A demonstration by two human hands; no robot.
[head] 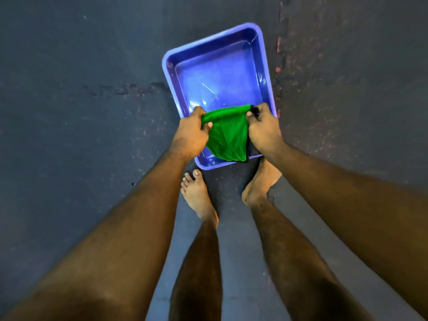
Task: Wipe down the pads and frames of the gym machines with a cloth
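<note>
Both hands, the left hand (191, 133) and right hand (264, 129), gripped the top corners of a green cloth (228, 135), which hung over the near end of a blue tub (268, 72) on the dark floor (81, 112).

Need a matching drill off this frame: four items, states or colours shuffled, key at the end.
Items:
1. cloth
2. tub
3. right hand
4. floor

States:
A. blue, sits on the floor
B. dark and scuffed
C. green, held over the tub's near end
D. grips the cloth's edge

Pairs: 1-C, 2-A, 3-D, 4-B
</note>
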